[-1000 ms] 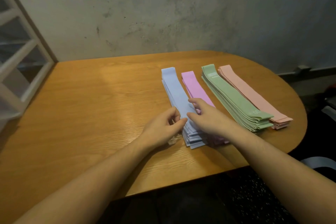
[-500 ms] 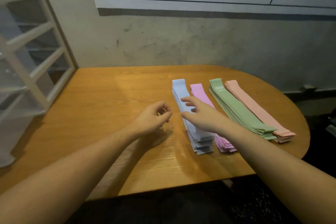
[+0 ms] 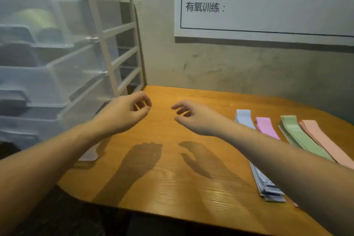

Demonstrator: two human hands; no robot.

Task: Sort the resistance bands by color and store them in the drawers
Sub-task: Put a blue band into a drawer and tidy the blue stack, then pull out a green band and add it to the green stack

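Four stacks of resistance bands lie side by side at the table's right: blue (image 3: 244, 119), pink (image 3: 266, 127), green (image 3: 296, 134) and peach (image 3: 316, 136). My right forearm crosses over the blue and pink stacks and hides their middles. My left hand (image 3: 124, 113) hovers above the table near the drawer unit, its fingers loosely curled with nothing in them. My right hand (image 3: 193, 117) hovers beside it, fingers relaxed and empty. A translucent plastic drawer unit (image 3: 63, 74) with a white frame stands at the left, several of its drawers pulled out.
The wooden table (image 3: 162, 168) has a rounded front edge. A grey wall stands behind it, bearing a white printed board (image 3: 268, 5). Something pale green shows through the unit's top drawer (image 3: 36, 19).
Both hands have left the blue stack and moved left toward the drawer unit. The view has swung left and up, bringing the drawers fully into sight.
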